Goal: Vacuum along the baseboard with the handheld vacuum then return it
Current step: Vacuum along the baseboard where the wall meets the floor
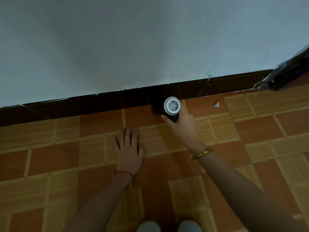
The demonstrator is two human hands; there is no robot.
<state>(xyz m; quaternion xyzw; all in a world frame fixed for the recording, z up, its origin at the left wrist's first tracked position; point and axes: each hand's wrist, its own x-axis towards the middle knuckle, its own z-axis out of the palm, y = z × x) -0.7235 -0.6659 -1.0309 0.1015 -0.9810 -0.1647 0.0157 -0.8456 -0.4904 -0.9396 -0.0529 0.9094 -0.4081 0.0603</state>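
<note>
Right hand (183, 122) grips a black handheld vacuum (171, 108), nose against the dark baseboard (100, 102). Left hand (128, 148) rests flat, fingers spread, on the tiled floor (66, 158).

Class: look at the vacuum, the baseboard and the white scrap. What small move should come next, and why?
Probably slide the handheld vacuum, gripped in the right hand, rightward along the baseboard: a white scrap lies on the floor tiles close to that side.
</note>
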